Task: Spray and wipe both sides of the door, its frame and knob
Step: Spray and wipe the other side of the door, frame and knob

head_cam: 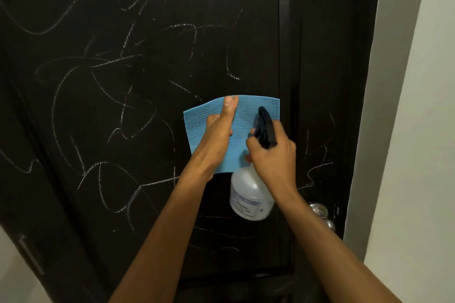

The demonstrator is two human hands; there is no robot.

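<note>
Single head view, close, facing the door [147,81], angled slightly downward

A pale wall [416,130] runs down the right edge, and a metal bar handle [30,253] sits tilted on a dark panel [22,179] at lower left.

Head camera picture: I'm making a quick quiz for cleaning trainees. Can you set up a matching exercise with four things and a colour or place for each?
Things:
1. cloth
2. spray bottle
3. knob
4. door

Descriptions:
A. silver, at lower right
B. black with chalk scribbles
C. blue, held in the left hand
D. clear with black trigger, in the right hand

Pairs: 1-C, 2-D, 3-A, 4-B
</note>
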